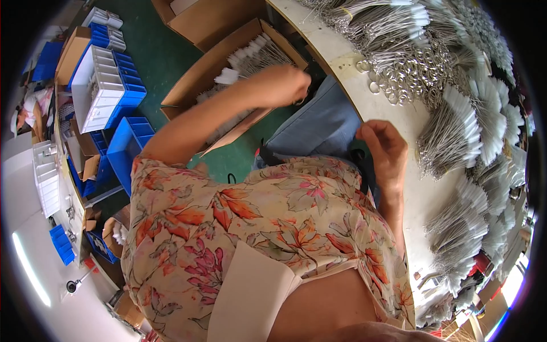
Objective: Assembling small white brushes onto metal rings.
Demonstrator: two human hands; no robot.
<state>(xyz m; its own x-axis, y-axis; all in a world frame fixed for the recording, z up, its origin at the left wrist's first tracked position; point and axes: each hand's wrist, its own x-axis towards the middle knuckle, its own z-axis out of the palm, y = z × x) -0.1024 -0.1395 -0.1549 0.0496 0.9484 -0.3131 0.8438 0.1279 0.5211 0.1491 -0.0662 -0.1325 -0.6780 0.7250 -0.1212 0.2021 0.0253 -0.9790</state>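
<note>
My left hand (285, 84) reaches out over the near corner of an open cardboard box (194, 80) that holds several white-tipped wire brushes (250, 57). Its fingers are curled downward, and whatever is under them is hidden. My right hand (383, 149) rests on the edge of the pale worktable (342, 57), fingers curled in, with nothing visible in it. Between the hands lies blue-grey cloth on my lap (319, 128). My floral top fills the lower middle of the view.
Bundles of wire brushes (456, 131) and a heap of metal rings (399, 74) cover the table on the right. Blue bins (128, 142) and white trays (99, 85) stand on the green floor at left. A second cardboard box (211, 20) sits beyond the first.
</note>
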